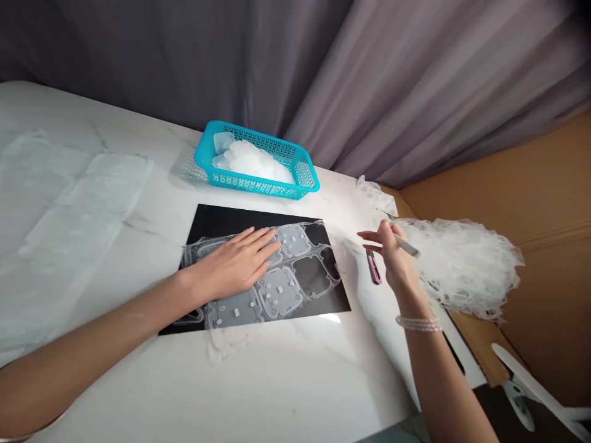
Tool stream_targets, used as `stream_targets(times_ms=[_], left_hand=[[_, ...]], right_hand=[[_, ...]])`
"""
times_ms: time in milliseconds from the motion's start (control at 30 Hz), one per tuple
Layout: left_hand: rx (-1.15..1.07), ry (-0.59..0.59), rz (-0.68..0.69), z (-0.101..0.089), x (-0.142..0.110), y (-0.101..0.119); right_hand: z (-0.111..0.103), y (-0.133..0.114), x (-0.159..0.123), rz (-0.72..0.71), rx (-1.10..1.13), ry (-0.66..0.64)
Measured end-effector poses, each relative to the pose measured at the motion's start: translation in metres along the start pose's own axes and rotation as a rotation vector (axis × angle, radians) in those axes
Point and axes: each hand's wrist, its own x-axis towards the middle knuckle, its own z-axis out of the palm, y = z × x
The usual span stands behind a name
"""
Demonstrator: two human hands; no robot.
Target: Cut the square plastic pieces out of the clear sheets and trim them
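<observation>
My left hand point(242, 261) lies flat, fingers stretched out, on a clear plastic sheet point(279, 292) with rounded-square die-cut pieces. One opening at the sheet's right shows the black mat point(337, 301) beneath. The sheet's lower left part hangs past the mat onto the table. To the right of the mat, my right hand point(392, 255) is raised with its fingers closed round a slim grey tool point(407, 246). The tool's flat end sticks out behind the hand; its tip is hidden. A pink utility knife point(374, 268) lies on the table beside that hand.
A blue plastic basket point(258, 186) with whitish translucent pieces stands behind the mat. Translucent sheets point(87, 197) lie at the left. A heap of cut-out plastic waste point(471, 264) is at the right, by a cardboard panel point(545, 203). A grey curtain point(277, 61) hangs behind the table.
</observation>
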Motion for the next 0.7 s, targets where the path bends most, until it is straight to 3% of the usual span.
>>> stream_targets(times_ms=[200, 333, 700], left_hand=[[0.056, 0.019, 0.042, -0.003, 0.000, 0.001], [0.076, 0.018, 0.050, -0.005, 0.001, 0.001], [0.079, -0.018, 0.040, -0.011, 0.002, 0.005]], right_hand=[[0.061, -0.041, -0.054, -0.109, 0.100, -0.208], [0.094, -0.053, -0.069, -0.117, 0.084, -0.315], [0.103, -0.057, -0.077, -0.260, -0.234, -0.380]])
